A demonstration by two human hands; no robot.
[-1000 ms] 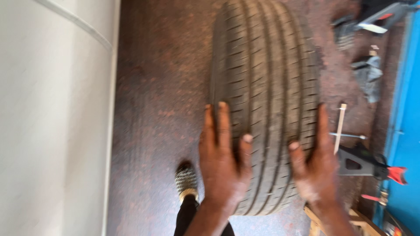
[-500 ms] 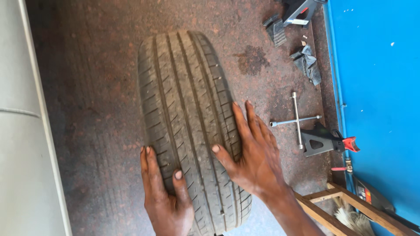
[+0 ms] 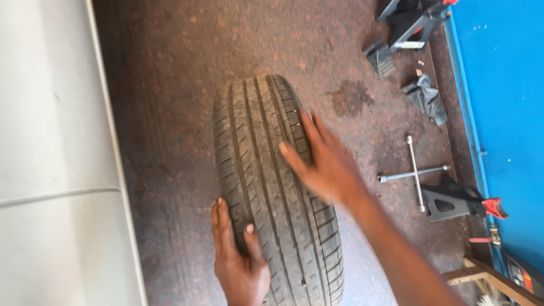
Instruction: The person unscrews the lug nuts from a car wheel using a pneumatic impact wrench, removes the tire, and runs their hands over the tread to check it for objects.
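A black car tyre (image 3: 266, 170) stands upright on its tread on the reddish-brown floor, seen from above. My left hand (image 3: 238, 255) presses flat against the tyre's left shoulder near the bottom of the view, thumb on the tread. My right hand (image 3: 326, 161), blurred by motion, lies across the tread's right side with the fingers spread. Neither hand closes around anything.
A white car body panel (image 3: 56, 170) fills the left. A blue wall (image 3: 504, 113) runs down the right. Before it lie a cross wheel wrench (image 3: 413, 170), a black jack stand with a red handle (image 3: 459, 201), a dark rag (image 3: 425, 96) and another stand (image 3: 408, 28).
The tyre has rolled farther from me and sits more toward the middle of the view. My right hand has slid up along the tread; my left hand stays low on the left shoulder.
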